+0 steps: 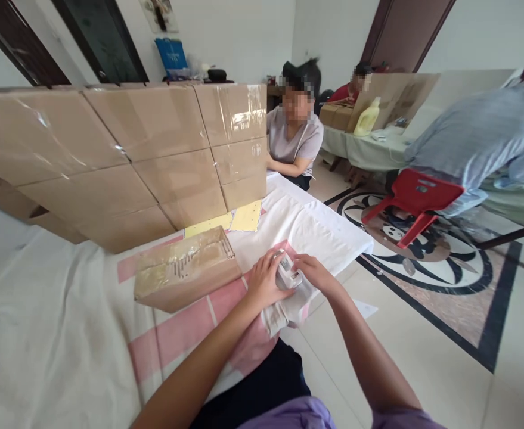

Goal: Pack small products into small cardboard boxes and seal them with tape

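Observation:
A small white device (290, 273) with a greyish window rests at the table's near right edge. My left hand (266, 280) is wrapped round its left side, with the thumb along its lower edge. The fingers of my right hand (310, 271) are bent together at the device's upper right side; whether they pinch anything is too small to tell. Left of my hands lies a closed, taped cardboard box (188, 268) on the pink and white cloth (176, 333).
Stacked cardboard boxes (167, 155) form a wall along the table's far left, with yellow sheets (246, 217) at their foot. A person (295, 140) sits beyond the far edge. To the right are a red stool (422, 193) and another table (364, 149) with people around it.

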The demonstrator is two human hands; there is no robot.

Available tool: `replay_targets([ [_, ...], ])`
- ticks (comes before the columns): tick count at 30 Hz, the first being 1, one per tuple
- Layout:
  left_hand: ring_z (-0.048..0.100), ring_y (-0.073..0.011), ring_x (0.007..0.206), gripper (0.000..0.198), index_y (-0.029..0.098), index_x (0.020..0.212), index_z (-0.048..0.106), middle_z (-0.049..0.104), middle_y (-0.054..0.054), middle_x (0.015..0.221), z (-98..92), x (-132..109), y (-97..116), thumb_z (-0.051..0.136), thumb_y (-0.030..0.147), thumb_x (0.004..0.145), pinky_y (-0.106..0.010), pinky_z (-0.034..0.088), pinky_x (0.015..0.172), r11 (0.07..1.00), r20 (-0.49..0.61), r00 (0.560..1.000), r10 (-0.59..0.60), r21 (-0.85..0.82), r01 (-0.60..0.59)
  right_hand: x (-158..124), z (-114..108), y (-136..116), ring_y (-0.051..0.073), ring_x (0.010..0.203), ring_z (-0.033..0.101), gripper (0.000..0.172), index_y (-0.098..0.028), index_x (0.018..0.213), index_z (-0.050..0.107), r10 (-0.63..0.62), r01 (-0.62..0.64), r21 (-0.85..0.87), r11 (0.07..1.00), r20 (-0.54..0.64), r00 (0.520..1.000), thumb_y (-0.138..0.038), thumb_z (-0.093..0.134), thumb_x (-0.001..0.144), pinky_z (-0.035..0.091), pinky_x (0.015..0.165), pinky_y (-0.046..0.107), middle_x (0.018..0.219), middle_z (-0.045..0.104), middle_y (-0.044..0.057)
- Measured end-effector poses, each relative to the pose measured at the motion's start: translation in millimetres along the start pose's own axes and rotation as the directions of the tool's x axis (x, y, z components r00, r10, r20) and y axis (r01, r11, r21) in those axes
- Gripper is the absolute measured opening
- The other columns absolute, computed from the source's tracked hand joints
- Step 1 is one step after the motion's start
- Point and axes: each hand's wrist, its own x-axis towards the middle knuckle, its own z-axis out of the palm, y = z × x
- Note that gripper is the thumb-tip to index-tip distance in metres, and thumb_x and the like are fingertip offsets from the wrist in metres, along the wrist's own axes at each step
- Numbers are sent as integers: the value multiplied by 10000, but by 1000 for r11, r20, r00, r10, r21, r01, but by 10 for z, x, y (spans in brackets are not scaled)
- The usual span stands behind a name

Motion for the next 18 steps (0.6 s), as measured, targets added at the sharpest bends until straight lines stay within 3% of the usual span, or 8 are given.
replay_targets([
  [3,443,-367,1444,1146,304,1583,285,419,-105,1615,8,-2,-15,918,448,639,-530,430,1153,999,-2,1000,-29,-35,29,68,-73,-108,230,950,646,203,-168,718,703,66,-72,41,997,142,988,-294,571,807,504,865,306,877,727,59],
  [9,421,-352,1464,1165,305,1589,266,403,-100,1632,-39,-8,24,922,430,634,-523,409,1171,995,12,998,-67,-75,68,106,-13,-185,156,654,565,54,-169,691,634,169,-170,-11,985,145,975,-209,644,726,427,603,258,662,642,13],
  [13,414,-345,1474,1151,332,1592,256,385,-84,1647,-82,-22,70,907,433,648,-529,406,1169,993,33,995,-90,-72,92,89,26,-190,139,624,540,71,-152,713,638,217,-211,-72,975,93,972,-197,648,766,381,559,254,673,646,31],
  [18,404,-332,1487,1152,343,1596,247,382,-65,1653,-76,-35,86,894,436,648,-512,388,1188,993,17,994,-107,-54,107,58,33,-217,142,688,584,65,-146,793,678,175,-164,-151,975,63,983,-204,705,784,407,592,245,774,694,43],
])
